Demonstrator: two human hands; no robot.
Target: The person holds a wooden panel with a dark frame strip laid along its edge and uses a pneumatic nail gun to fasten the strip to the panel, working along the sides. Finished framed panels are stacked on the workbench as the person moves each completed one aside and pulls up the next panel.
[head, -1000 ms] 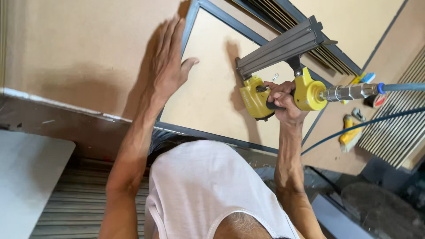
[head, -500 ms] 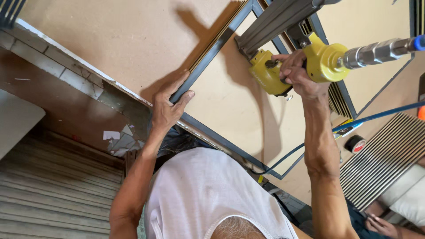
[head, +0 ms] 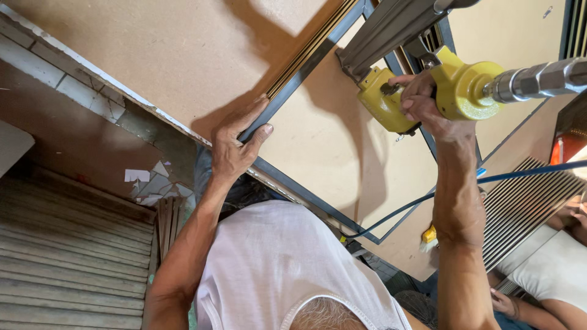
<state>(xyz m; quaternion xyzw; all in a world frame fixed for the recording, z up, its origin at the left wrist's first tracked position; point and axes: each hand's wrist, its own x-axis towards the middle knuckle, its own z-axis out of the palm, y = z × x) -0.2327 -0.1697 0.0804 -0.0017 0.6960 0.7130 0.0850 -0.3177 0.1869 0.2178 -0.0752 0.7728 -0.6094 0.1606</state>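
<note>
Right hand [head: 422,101] is clenched on the yellow pneumatic nail gun [head: 428,91], which sits on the dark rectangular picture frame [head: 306,61]. Left hand [head: 235,143] clamps the frame's lower-left corner; that rail runs diagonally up-right toward the gun.

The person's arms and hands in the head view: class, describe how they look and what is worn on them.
Both arms are bare from shoulder to fingertips. The left hand and right hand wear no gloves, and no rings, watch or wristband show. The only clothing is a white sleeveless vest, which leaves the shoulders uncovered.
</note>
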